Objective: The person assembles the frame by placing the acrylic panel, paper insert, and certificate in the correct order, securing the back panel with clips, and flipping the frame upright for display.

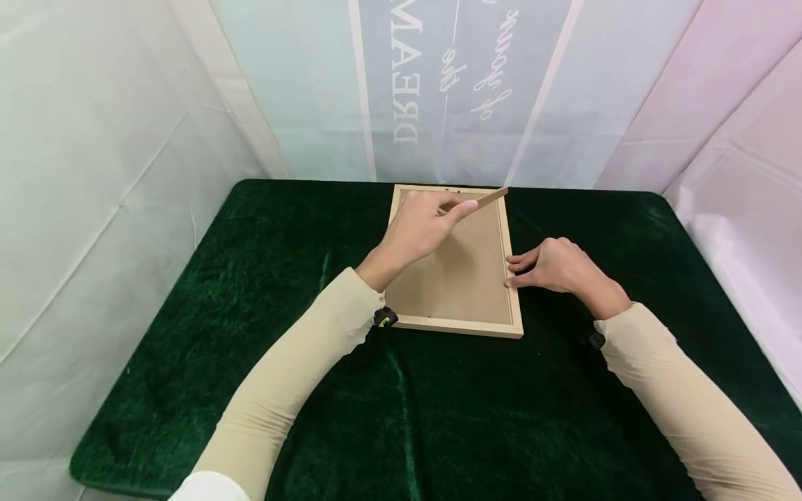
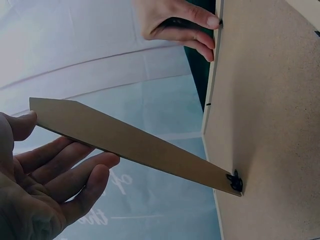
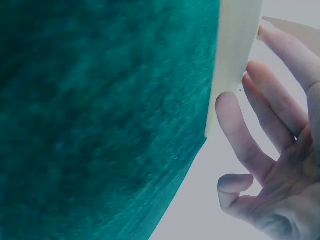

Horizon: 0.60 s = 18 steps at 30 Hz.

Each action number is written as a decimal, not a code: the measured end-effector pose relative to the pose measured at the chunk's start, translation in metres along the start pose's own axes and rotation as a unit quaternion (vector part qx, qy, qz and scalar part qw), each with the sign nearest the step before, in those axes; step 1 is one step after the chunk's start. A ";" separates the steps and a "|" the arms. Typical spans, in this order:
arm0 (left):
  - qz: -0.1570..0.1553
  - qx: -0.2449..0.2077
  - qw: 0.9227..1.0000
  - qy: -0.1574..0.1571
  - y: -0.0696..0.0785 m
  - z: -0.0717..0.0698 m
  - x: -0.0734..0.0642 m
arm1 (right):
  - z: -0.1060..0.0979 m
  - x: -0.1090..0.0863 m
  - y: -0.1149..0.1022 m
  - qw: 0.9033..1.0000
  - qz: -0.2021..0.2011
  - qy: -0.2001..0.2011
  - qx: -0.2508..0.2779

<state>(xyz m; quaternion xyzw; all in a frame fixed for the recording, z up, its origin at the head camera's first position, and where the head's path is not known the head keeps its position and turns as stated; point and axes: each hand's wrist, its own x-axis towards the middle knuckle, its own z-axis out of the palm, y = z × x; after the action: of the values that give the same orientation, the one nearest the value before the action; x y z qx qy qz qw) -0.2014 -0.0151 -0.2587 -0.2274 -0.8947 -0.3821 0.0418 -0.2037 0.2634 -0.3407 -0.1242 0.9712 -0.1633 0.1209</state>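
A light wooden picture frame (image 1: pixel 516 306) lies with its brown backing board (image 1: pixel 464 278) facing up. From the backing, a flat brown easel leg (image 2: pixel 135 140) stands out at a slant, its narrow end at a black hinge (image 2: pixel 235 180). My left hand (image 1: pixel 416 226) holds the leg's wide end between thumb and fingers, above the board. At the frame's right side, my right hand (image 1: pixel 557 266) touches the rim with its fingertips. One of its fingertips (image 2: pixel 212 21) sits right by a small dark tab on the rim.
Dark green velvet cloth (image 1: pixel 219 299) covers the table. White and pale blue hangings rise behind it, one with mirrored lettering (image 1: pixel 406 76). A pinkish-white drape (image 1: pixel 745 209) hangs along the right side. A pale curtain (image 1: pixel 113 174) stands at the left.
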 end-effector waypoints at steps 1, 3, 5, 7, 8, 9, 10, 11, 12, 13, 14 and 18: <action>0.000 -0.002 1.000 0.001 0.000 0.000 0.000 | -0.001 -0.001 -0.002 1.000 0.003 0.000 -0.002; 0.000 -0.005 1.000 -0.001 0.000 0.001 -0.001 | -0.002 -0.002 -0.004 1.000 0.009 -0.003 -0.003; 0.001 -0.008 1.000 -0.002 0.000 0.001 -0.001 | -0.002 -0.003 -0.006 1.000 0.016 -0.007 -0.002; 0.006 -0.009 1.000 -0.002 0.000 0.001 -0.001 | -0.003 -0.004 -0.008 1.000 0.022 -0.012 0.000; 0.007 -0.008 1.000 -0.002 0.001 0.001 -0.001 | -0.004 -0.005 -0.009 1.000 0.024 -0.014 -0.001; 0.009 -0.008 1.000 -0.002 0.001 0.001 -0.001 | -0.004 -0.005 -0.010 1.000 0.026 -0.014 -0.002; 0.009 -0.008 1.000 -0.002 0.001 0.000 -0.001 | -0.005 -0.005 -0.011 0.999 0.028 -0.015 -0.004; 0.008 -0.007 1.000 -0.001 0.001 0.000 -0.001 | -0.005 -0.005 -0.012 0.999 0.030 -0.015 -0.007; 0.007 -0.007 1.000 -0.001 0.001 -0.001 -0.001 | -0.005 -0.004 -0.014 0.999 0.032 -0.016 -0.011; 0.005 -0.006 1.000 -0.001 0.002 -0.001 -0.001 | -0.005 -0.004 -0.015 0.999 0.034 -0.015 -0.016; 0.004 -0.005 1.000 -0.002 0.002 -0.002 -0.001 | -0.006 -0.003 -0.016 0.999 0.036 -0.015 -0.022; 0.002 -0.001 1.000 -0.004 0.000 -0.003 0.000 | -0.007 0.000 -0.022 0.998 0.036 -0.016 -0.040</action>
<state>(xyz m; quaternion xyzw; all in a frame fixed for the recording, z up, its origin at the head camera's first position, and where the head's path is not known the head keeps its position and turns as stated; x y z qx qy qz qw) -0.2011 -0.0168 -0.2567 -0.2310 -0.8940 -0.3820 0.0385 -0.2011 0.2454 -0.3266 -0.0968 0.9787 -0.1180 0.1376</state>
